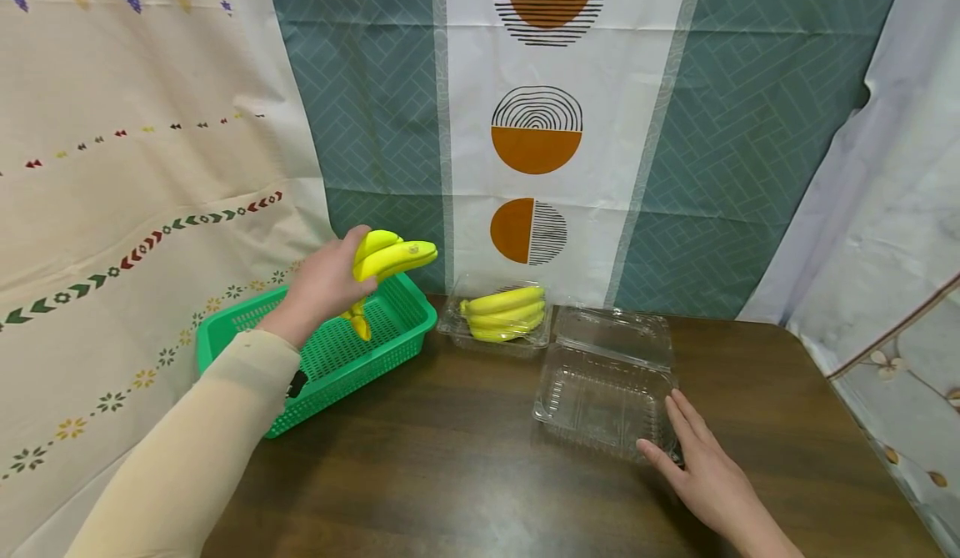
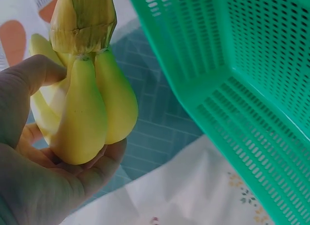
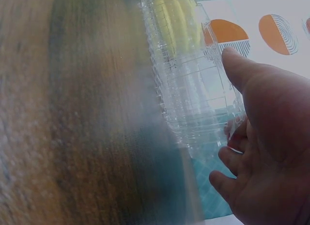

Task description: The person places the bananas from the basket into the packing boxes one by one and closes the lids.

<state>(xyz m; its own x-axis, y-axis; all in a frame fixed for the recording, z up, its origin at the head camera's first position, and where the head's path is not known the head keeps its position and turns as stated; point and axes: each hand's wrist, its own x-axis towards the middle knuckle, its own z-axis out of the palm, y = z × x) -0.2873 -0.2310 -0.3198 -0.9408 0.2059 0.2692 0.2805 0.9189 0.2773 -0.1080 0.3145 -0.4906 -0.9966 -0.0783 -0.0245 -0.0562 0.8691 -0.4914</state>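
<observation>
My left hand (image 1: 324,281) grips a bunch of yellow bananas (image 1: 397,259) above the green basket (image 1: 358,371). In the left wrist view, thumb and fingers wrap around the bananas (image 2: 80,116), below their thick brownish stem. On the table, a clear plastic clamshell container (image 1: 592,404) lies with its lid folded back and nothing inside. Beside its right edge is my right hand (image 1: 705,475), fingers extended, fingertips at the rim. The right wrist view shows that hand (image 3: 273,133) spread near the container's edge; firm contact is hard to tell.
A second clear container (image 1: 452,324) with a banana bunch (image 1: 504,314) inside stands at the back, between the basket and the unfilled container. Behind the brown table (image 1: 442,475) hangs a patterned curtain (image 1: 375,108); more cloth drapes both sides.
</observation>
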